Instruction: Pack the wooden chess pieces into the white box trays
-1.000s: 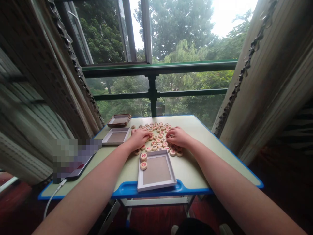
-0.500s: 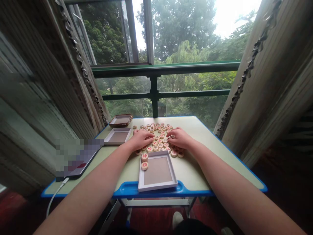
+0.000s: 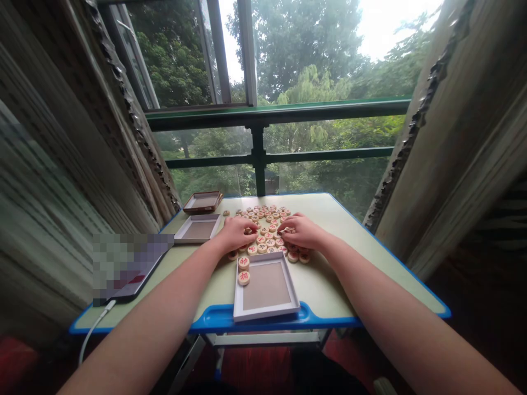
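Over the middle of the surface [image 3: 337, 219], your left hand [image 3: 239, 232] reaches palm down with its fingers curled, a narrow gap between thumb and fingertips, at the left side of the round pieces [image 3: 262, 248]. Your right hand [image 3: 300, 230] bends in from the other side, its fingertips at the right of the cluster. You cannot tell whether either hand grips a piece or only touches some.

Your palms hide the pieces under them, the farther ones are too small to read, and your forearms run out of view below. Pixelation covers part of the device [image 3: 134, 282] at your left.

Nearest you, the white-rimmed tray [image 3: 295, 293] holds two red-marked pieces [image 3: 244, 278] along its left wall and overlaps the blue front edge [image 3: 337, 322]. Beyond your left hand lie a white tray [image 3: 198, 227] and a brown-sided box [image 3: 202, 202]. To your right, the surface runs out to its blue rim.
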{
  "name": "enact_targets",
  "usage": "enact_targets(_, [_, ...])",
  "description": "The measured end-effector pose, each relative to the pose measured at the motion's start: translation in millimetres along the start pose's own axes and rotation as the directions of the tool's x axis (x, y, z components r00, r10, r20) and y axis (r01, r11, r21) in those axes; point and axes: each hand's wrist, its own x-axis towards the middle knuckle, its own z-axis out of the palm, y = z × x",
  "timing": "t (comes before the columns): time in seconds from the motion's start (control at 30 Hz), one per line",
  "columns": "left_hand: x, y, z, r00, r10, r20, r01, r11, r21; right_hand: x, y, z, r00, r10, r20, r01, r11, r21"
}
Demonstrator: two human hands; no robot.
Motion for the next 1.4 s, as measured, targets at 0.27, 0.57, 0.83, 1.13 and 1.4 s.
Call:
enact_targets(0.27, [1.3, -4.1, -0.3, 0.998, -0.038, -0.054, 0.038, 0.999, -0.012, 1.3, -2.1, 5.9, 0.998, -0.034, -0.043, 0.034, 0.999, -0.009])
enact_targets(0.57, [3.1, -7.1, 2.5, 0.997, -0.080, 0.002, 0.080, 0.997, 0.012, -2.3, -18.5, 10.0, 1.000, -0.001, 0.010, 0.001, 1.000, 0.011])
enact_targets(0.83, [6.2, -24.2, -0.6, 0.951, -0.298, -0.087, 0.295, 0.954, -0.042, -1.4, -16.6, 11.4, 0.993, -0.119, 0.023, 0.118, 0.992, 0.041])
enact_targets(1.13, [6.2, -30.3, -5.8, 0.956, -0.261, -0.134, 0.264, 0.964, 0.008, 0.1, -12.6, 13.1, 0.989, -0.149, 0.020, 0.147, 0.988, 0.052])
enact_targets(1.4, [6.3, -30.9, -3.3, 0.956, -0.281, -0.082, 0.279, 0.959, -0.042, -2.6, -21.6, 8.7, 0.976, -0.193, 0.103, 0.186, 0.980, 0.075])
